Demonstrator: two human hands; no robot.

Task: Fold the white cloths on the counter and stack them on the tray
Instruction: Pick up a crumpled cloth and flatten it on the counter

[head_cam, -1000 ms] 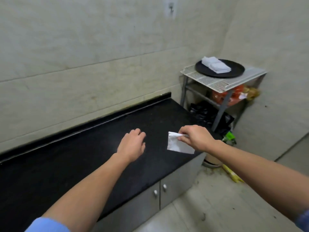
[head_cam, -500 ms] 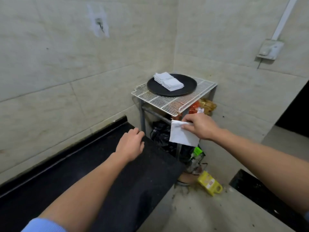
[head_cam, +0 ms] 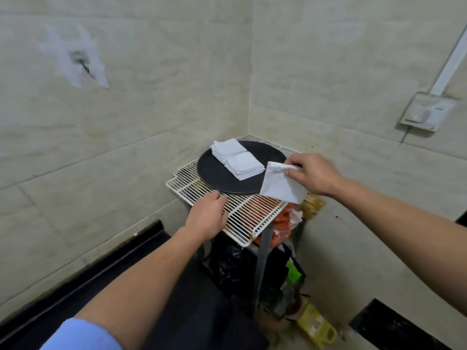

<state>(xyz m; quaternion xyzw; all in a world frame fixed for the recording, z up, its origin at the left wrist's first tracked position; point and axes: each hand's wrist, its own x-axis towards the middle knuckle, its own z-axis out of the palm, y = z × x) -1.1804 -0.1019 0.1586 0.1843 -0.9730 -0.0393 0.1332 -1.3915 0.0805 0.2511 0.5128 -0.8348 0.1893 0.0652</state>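
my right hand (head_cam: 313, 175) pinches the folded white cloth (head_cam: 280, 185) by its top edge, between thumb and curled fingers. the cloth hangs down from the pinch, a little tilted, over the 4 o'clock rim of the black tray (head_cam: 214, 173). the next move, as i judge it, turns on one relation: the nearer stack (head_cam: 243, 165) lies at about 10 o'clock from those fingers, close to the cloth's upper corner but not touching it. a second stack (head_cam: 228, 150) sits beyond it on the same line. the right hand is the nearer one. my left hand (head_cam: 207, 215) holds nothing, its fingers loosely bent over the wire rack (head_cam: 250, 210) by the tray's 6 o'clock rim. whether they touch the wire i cannot tell.
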